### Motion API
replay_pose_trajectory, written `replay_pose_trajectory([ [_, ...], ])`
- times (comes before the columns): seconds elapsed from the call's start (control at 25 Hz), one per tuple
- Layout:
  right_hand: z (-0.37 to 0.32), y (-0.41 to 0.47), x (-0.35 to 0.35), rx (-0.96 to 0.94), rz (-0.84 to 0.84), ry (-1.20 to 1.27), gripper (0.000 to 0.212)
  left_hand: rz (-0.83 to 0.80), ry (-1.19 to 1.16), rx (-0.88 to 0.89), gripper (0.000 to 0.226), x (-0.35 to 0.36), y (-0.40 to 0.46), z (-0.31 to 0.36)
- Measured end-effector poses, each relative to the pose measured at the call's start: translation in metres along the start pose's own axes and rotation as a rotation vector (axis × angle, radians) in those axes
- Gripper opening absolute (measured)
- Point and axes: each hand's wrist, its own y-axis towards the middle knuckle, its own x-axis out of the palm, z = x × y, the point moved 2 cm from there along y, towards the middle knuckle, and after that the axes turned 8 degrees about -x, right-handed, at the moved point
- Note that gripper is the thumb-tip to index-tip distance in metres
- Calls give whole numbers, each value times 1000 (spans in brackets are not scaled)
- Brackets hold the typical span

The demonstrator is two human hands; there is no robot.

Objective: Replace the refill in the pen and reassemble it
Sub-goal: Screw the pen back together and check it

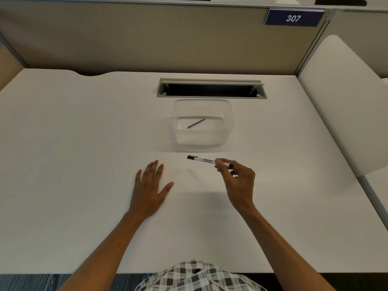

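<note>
White bench (84, 164) under both hands; right hand (237, 181) pinches the white black-capped pen (204, 160), likely readying disassembly; left hand (149, 185) rests flat, fingers spread; dark slim refill (196, 123) waits in the clear plastic tub (228, 122).

White desk (84, 164) fills most of the frame, with an open cable slot (212, 89) recessed at upper centre. Clear plastic container (202, 122) sits on it just below the slot; left hand (149, 190) rests flat, palm down, on the surface at lower centre-left.
</note>
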Motion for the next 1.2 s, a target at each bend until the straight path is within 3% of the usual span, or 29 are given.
replay_pose_trajectory([
  [0.52, 15, -21, -7, 51, 24, -203, 7, 7, 1, -2, 73, 0, 0, 1],
  [0.8, 17, -28, 4, 266, -132, -565, 18, 4, 0, -4, 73, 0, 0, 1],
  [1.2, 24, -37, 27, 196, -373, -777, 29, -6, -7, -3, 77, -1, 0, 1],
])
